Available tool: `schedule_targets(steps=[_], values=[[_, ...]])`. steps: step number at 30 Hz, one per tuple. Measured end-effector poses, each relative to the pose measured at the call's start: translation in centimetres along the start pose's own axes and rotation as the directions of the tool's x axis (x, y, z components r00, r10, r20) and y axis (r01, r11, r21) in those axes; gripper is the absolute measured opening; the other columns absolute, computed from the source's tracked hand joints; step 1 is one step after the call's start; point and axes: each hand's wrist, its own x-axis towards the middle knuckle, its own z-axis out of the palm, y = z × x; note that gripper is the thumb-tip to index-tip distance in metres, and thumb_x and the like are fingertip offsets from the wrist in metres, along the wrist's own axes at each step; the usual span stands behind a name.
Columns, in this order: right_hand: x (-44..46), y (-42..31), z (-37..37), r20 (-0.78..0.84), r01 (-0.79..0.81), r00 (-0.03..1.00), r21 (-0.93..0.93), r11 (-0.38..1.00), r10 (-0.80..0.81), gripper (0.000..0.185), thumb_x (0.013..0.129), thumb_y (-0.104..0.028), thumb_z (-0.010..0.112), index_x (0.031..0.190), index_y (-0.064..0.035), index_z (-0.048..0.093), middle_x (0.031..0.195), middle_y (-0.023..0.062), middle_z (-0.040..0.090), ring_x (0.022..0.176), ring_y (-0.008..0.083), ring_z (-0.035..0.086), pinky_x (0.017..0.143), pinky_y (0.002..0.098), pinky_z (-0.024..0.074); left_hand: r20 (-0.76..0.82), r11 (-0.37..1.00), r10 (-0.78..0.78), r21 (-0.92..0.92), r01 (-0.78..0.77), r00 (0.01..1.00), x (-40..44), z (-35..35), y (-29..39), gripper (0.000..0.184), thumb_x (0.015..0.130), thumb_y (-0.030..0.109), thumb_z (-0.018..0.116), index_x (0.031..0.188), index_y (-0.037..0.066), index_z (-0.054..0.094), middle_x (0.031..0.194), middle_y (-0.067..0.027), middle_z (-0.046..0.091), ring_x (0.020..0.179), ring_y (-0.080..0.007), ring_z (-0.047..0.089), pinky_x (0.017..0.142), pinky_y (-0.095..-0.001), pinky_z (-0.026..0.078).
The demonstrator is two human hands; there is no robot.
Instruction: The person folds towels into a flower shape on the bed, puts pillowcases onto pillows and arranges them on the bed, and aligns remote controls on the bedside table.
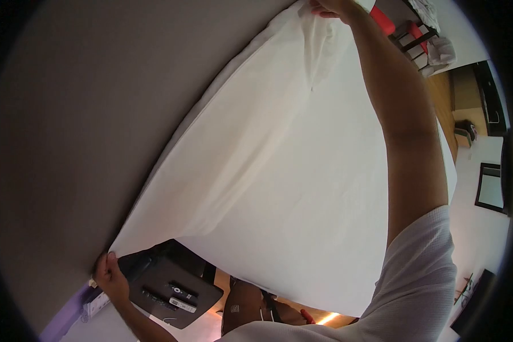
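A white sheet stretches diagonally between my two hands, with loose folds running along it. It lies partly over the white mattress. At the lower left, my left hand is closed, its fingers pinching a corner of the sheet beside the dark grey upright surface. Far up at the top edge, my right hand grips the opposite end of the sheet with curled fingers, partly cut off by the frame. The right arm reaches across the mattress.
The dark grey surface runs along the bed's left side. Near my left hand stands a black bedside table bearing several remote controls. Red chairs, a framed mirror or picture and a wooden floor lie beyond the bed.
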Motion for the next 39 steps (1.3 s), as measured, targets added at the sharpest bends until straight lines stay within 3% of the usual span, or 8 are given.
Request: schedule_targets(steps=[4, 8, 9, 13, 18, 25, 29, 39], values=[[1.4, 1.6, 0.1, -0.215, 0.238, 0.890, -0.532, 0.813, -0.402, 0.042, 0.083, -0.021, 0.066, 0.118, -0.0030, 0.053, 0.094, 0.0198, 0.065, 0.092, 0.0358, 0.064, 0.081, 0.0424, 0.0519, 0.013, 0.993, 0.041, 0.109, -0.042, 0.999, -0.3, -0.3, 0.6, 0.022, 0.090, 0.017, 0.063, 0.092, -0.005, 0.063, 0.075, -0.0117, 0.064, 0.069, -0.0183, 0.057, 0.069, -0.0308, 0.046], [-5.9, 2.7, 3.1, -0.170, 0.515, 0.741, -0.478, 0.712, -0.650, 0.049, 0.080, -0.032, 0.070, 0.118, -0.0070, 0.054, 0.124, 0.0230, 0.055, 0.114, 0.0352, 0.054, 0.093, 0.0395, 0.0459, -0.168, 0.966, 0.197, 0.204, -0.161, 0.966, -1.2, -1.2, 2.6, 0.022, 0.087, 0.016, 0.066, 0.097, -0.003, 0.065, 0.084, -0.0145, 0.065, 0.077, -0.0283, 0.061, 0.075, -0.0373, 0.048], [-9.2, 3.2, 4.3, -0.243, 0.567, 0.623, -0.515, 0.643, -0.744, 0.037, 0.086, -0.033, 0.065, 0.107, -0.0039, 0.059, 0.097, 0.0142, 0.063, 0.084, 0.0248, 0.062, 0.078, 0.0362, 0.0503, -0.172, 0.941, 0.274, 0.251, -0.227, 0.946, -1.7, -1.2, 3.7, 0.022, 0.085, 0.015, 0.067, 0.099, -0.002, 0.064, 0.088, -0.0142, 0.065, 0.081, -0.0295, 0.060, 0.077, -0.0388, 0.048], [-21.6, 12.9, 12.8, -0.338, -0.101, 0.927, 0.192, 0.976, 0.162, 0.048, 0.088, -0.036, 0.061, 0.118, 0.0015, 0.054, 0.116, 0.0177, 0.056, 0.111, 0.0300, 0.052, 0.094, 0.0392, 0.0415, -0.046, 0.809, 0.555, 0.263, -0.526, 0.830, -1.9, 1.6, 10.3, 0.031, 0.080, 0.012, 0.072, 0.107, 0.001, 0.062, 0.105, -0.0138, 0.062, 0.095, -0.0324, 0.058, 0.082, -0.0419, 0.047], [-34.9, 21.1, 25.7, 0.421, -0.671, 0.576, 0.734, 0.110, 0.701, 0.052, 0.096, -0.052, 0.040, 0.123, -0.0091, 0.049, 0.119, 0.0047, 0.052, 0.104, 0.0164, 0.047, 0.091, 0.0336, 0.0371, 0.012, 0.602, 0.790, 0.171, -0.780, 0.613, 4.1, 11.1, 19.8, 0.033, 0.078, 0.016, 0.073, 0.107, 0.003, 0.062, 0.102, -0.0121, 0.062, 0.094, -0.0308, 0.060, 0.079, -0.0414, 0.048], [-37.2, 20.3, 26.2, 0.600, -0.617, 0.683, 0.779, -0.111, 0.417, 0.064, 0.098, -0.056, 0.026, 0.142, -0.0095, 0.031, 0.143, 0.0043, 0.036, 0.132, 0.0214, 0.032, 0.110, 0.0417, 0.0240, 0.159, 0.695, 0.665, 0.227, -0.682, 0.730, 7.3, 16.0, 22.4, 0.015, 0.091, 0.019, 0.059, 0.095, 0.005, 0.060, 0.077, -0.0081, 0.061, 0.071, -0.0242, 0.060, 0.066, -0.0322, 0.048], [-37.9, 20.7, 28.5, 0.640, -0.591, 0.727, 0.767, -0.248, 0.249, 0.070, 0.096, -0.061, 0.021, 0.144, -0.0103, 0.028, 0.148, 0.0058, 0.030, 0.136, 0.0231, 0.029, 0.111, 0.0436, 0.0244, 0.217, 0.861, 0.509, -0.144, -0.488, 0.833, 6.9, 13.9, 24.0, 0.021, 0.096, 0.021, 0.052, 0.091, 0.002, 0.059, 0.074, -0.0011, 0.055, 0.070, -0.0095, 0.050, 0.066, -0.0274, 0.044], [-44.0, 19.0, 31.9, 0.767, -0.673, 0.641, 0.580, -0.459, 0.030, 0.086, 0.085, -0.076, 0.017, 0.146, -0.0160, 0.028, 0.151, 0.0067, 0.028, 0.138, 0.0257, 0.028, 0.112, 0.0470, 0.0258, 0.363, 0.910, 0.348, 0.090, -0.404, 0.864, 7.0, 14.2, 23.6, 0.036, 0.093, 0.033, 0.054, 0.112, 0.002, 0.057, 0.102, -0.0144, 0.065, 0.095, -0.0266, 0.061, 0.084, -0.0364, 0.046]])
